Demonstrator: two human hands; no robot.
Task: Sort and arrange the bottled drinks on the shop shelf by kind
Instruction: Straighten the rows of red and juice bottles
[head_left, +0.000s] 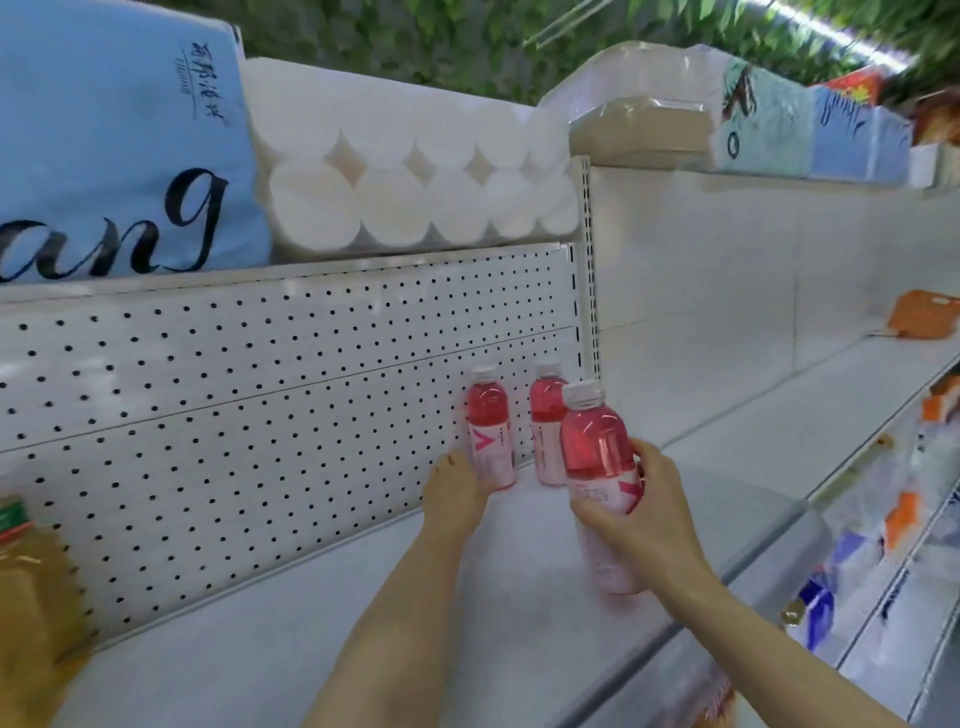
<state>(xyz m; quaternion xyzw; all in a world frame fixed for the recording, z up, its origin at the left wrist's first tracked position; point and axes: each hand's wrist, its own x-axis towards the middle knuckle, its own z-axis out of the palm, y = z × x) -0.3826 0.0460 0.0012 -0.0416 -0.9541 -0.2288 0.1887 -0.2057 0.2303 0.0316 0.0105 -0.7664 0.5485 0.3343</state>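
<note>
Head view. The step in hand appeared to be grouping the pink drinks at the back of the shelf (363, 597), against the pegboard panel (260, 415).

The left hand (457, 493) rested at the base of the left standing bottle (491, 431), its fingers curled round the lower label. The middle bottle (545, 426) stood just beside it, upright, near the shelf upright (587, 270). The right hand (644, 519) gripped the third bottle (597, 467) round its waist, fingers clamped on the label. That bottle was near upright, with its base low over the front part of the shelf; motion blur made it unclear whether it touched the surface.

The next move would call for setting the held bottle in line with the two standing ones, label forward, without knocking the middle bottle.

All three bottles matched: clear plastic, pink liquid, white caps, and a pale pink label bearing a pink V mark.

Elsewhere, a yellow drink bottle (31, 597) stood at the far left of the same shelf. Packs of paper rolls (415, 171) lay on the shelf above.
</note>
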